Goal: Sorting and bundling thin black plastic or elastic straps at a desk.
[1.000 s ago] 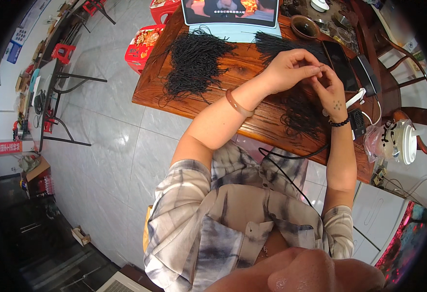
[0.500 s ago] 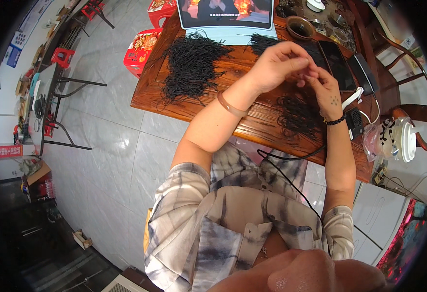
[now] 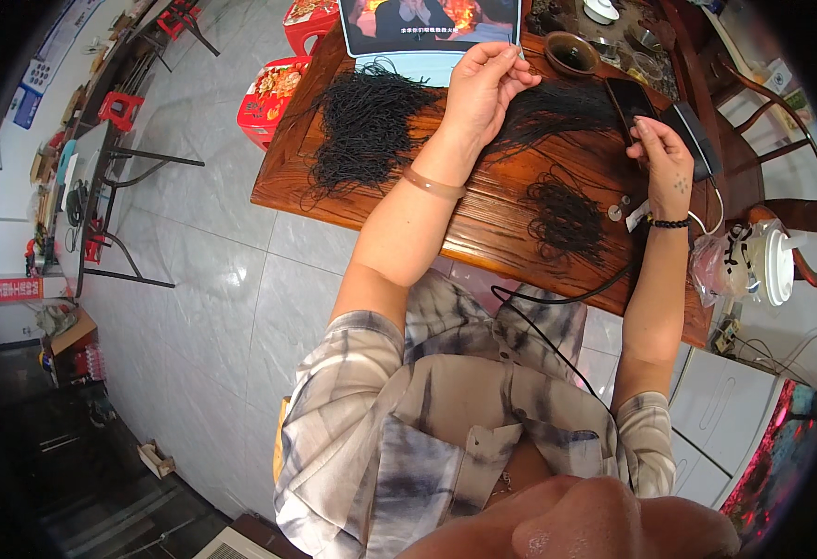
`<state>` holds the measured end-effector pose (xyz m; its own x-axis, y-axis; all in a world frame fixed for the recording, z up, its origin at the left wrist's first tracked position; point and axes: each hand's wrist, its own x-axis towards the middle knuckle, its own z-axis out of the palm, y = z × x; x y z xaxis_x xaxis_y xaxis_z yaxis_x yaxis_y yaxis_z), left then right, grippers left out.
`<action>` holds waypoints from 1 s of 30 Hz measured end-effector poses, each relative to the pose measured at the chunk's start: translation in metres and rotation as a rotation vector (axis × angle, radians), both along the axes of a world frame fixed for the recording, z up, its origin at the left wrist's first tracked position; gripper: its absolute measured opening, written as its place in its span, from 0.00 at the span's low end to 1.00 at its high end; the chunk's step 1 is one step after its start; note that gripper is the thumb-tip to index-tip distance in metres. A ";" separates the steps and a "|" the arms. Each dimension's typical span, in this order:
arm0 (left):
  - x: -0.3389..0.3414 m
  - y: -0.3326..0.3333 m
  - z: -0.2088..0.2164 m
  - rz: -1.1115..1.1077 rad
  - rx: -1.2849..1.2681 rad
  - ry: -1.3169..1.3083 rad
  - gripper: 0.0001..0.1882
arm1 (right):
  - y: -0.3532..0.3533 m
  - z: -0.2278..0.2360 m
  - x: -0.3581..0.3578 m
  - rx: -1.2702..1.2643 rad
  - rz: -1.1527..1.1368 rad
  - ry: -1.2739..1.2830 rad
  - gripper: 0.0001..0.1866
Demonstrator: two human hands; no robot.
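Observation:
My left hand [image 3: 485,98] is raised over the table near the tablet's lower right corner, thumb and fingertips pinched together. My right hand [image 3: 665,160] is also in a pinch, beside the lower end of a black phone [image 3: 630,101]. Whatever either pinch holds is too fine to make out. A large heap of thin black cords [image 3: 366,126] lies left of my left hand. Straighter black cords [image 3: 562,110] spread out between the two hands. Closer to me is a smaller tangled bunch of black cords [image 3: 565,222].
A tablet [image 3: 432,33] playing video stands at the wooden table's [image 3: 483,219] far side. Right of it are a brown bowl [image 3: 573,53] and a white lidded cup [image 3: 602,11]. A black box-shaped device [image 3: 693,140], cables and a bagged white-lidded container [image 3: 774,265] sit right. Red stools [image 3: 273,93] stand left.
My hands were together over the table's middle. They have parted: the left moved left and away from me, the right moved right. The straighter cords between them show more fully.

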<state>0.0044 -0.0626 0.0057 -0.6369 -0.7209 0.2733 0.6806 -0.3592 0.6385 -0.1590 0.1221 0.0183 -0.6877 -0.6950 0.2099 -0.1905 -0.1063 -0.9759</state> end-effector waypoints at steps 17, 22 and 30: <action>-0.010 0.051 -0.008 0.254 -1.043 -0.501 0.06 | -0.005 0.006 0.038 -0.054 0.147 0.420 0.06; -0.011 0.051 -0.013 0.337 -1.149 -0.453 0.06 | -0.004 0.010 0.043 -0.012 0.125 0.509 0.06; -0.010 0.055 -0.012 0.336 -1.150 -0.462 0.05 | -0.003 0.012 0.048 0.014 0.083 0.570 0.07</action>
